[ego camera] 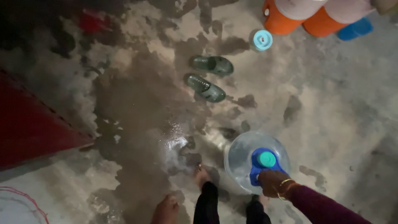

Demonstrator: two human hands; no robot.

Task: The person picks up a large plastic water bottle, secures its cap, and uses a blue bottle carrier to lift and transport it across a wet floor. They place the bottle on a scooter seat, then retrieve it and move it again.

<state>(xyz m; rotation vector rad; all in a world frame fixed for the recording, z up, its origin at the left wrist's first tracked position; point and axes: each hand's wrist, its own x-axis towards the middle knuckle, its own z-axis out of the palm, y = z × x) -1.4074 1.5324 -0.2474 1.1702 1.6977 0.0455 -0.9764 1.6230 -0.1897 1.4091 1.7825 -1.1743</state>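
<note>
My right hand (pixel 273 182) grips the blue handle (pixel 259 166) on top of a large clear water jug (pixel 240 155) with a teal cap (pixel 266 159). The jug stands on the wet concrete floor just in front of my feet. Gold bangles sit on that wrist, above a dark purple sleeve. My left hand (pixel 166 210) hangs low at the bottom edge, beside my left leg in black trousers. It is dim and partly cut off, and nothing shows in it.
A pair of green sandals (pixel 209 76) lies on the floor ahead. Orange and white containers (pixel 290 16), a blue one (pixel 354 28) and a small teal lid (pixel 262 40) stand at the top right. A red surface (pixel 29 124) fills the left side. Puddles cover the floor.
</note>
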